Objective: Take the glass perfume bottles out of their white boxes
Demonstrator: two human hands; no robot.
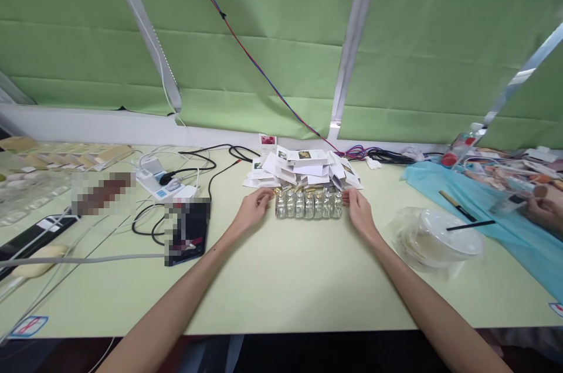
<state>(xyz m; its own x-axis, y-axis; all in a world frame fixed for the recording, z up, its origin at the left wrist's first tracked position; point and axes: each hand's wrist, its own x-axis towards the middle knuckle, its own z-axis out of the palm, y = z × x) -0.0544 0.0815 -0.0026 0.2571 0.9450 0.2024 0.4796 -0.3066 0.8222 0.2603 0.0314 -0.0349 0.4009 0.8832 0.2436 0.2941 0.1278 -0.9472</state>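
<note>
A tight row of several small clear glass bottles (308, 206) with metallic-looking necks stands upright on the table in front of me. My left hand (254, 207) is at the row's left end, its fingers slightly bent and apart, pointing towards the bottles. On the opposite end, my right hand (359, 209) has its fingertips against or very close to the last bottle; contact cannot be made out for certain. Neither hand is wrapped round anything. Right behind the bottles lies a loose heap of folded white cards (303, 165) with small printed pictures.
To the left are a dark phone-like device (193, 232), a power strip (160, 179) and tangled cables. On the right, a plastic-wrapped white spool (451, 232) stands beside a blue cloth (488, 226). Another person's hand (545, 209) is at the far right, near a bottle (464, 144).
</note>
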